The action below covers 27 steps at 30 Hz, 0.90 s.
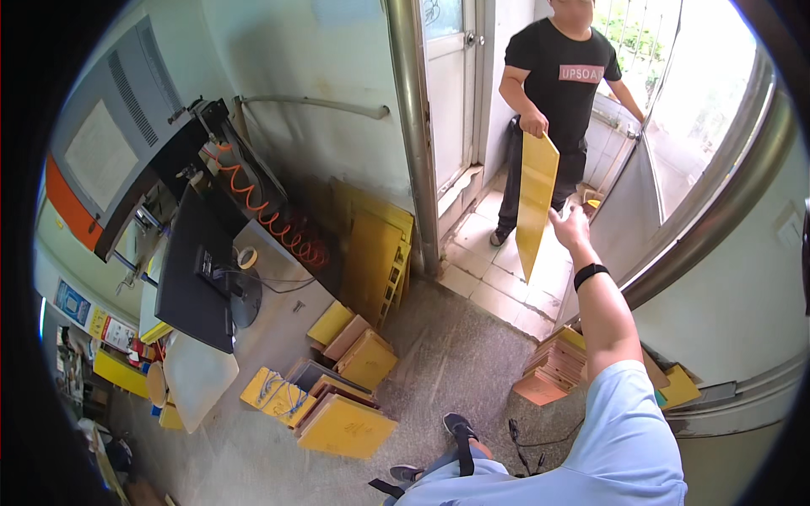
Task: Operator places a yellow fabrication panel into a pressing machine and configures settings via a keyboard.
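Observation:
My right hand (572, 226), with a black band on its wrist, is stretched out ahead toward the doorway. Its thumb stands apart from the fingers and I see nothing held in it. Just left of it hangs a flat yellow board (537, 198), upright, which another person (567, 76) in a black T-shirt grips by its top edge. Whether my thumb touches that board I cannot tell. The person's other arm reaches out to the door side. My left hand is outside the picture.
Stacked yellow and brown boards (348, 427) stand on the floor, some with a coiled cable (283, 394) on top. More boards (553, 371) lean by the doorway. Larger yellow panels (371, 261) rest against the wall. At left are a monitor (198, 270) and a grey-orange machine (110, 139).

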{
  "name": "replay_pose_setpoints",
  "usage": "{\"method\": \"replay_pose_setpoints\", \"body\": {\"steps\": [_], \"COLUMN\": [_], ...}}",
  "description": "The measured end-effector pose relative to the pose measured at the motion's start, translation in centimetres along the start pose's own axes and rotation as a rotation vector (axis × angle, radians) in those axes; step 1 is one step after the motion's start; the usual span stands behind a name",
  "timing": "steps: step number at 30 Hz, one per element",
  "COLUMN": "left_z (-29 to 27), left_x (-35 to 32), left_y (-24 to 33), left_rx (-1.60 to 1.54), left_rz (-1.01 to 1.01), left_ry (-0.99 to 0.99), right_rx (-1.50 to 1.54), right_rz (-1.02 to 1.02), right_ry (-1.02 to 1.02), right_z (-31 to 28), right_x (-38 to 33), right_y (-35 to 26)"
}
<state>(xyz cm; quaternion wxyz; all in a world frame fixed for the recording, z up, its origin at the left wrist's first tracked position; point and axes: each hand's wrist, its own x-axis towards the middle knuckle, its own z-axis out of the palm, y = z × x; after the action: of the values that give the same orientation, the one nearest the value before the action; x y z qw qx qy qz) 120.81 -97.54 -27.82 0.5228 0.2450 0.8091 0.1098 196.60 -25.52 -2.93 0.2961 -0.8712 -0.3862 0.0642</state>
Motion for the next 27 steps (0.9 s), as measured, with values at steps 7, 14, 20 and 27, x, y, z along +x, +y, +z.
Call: {"method": "replay_pose_setpoints", "body": {"steps": [7, 14, 20, 27], "left_z": [4.0, 8.8, 14.9, 12.3], "left_x": [-6.3, -12.7, -13.3, -18.6], "left_y": [-2.8, 4.6, -8.8, -11.6], "left_rx": [-0.378, -0.503, 0.104, -0.634], "left_rz": [-0.229, -0.424, 0.104, -0.254], "left_ry": [0.158, 0.142, 0.294, 0.277], "right_rx": [0.258, 0.428, 0.462, 0.247], "right_rz": [-0.090, -0.562, -0.657, -1.004], "right_ry": [-0.052, -0.205, -0.372, -0.647], "right_z": [2.8, -1.9, -4.5, -9.1], "right_x": [2.6, -6.4, -23.9, -44.0], "right_y": [-2.7, 4.1, 0.4, -6.7]}}
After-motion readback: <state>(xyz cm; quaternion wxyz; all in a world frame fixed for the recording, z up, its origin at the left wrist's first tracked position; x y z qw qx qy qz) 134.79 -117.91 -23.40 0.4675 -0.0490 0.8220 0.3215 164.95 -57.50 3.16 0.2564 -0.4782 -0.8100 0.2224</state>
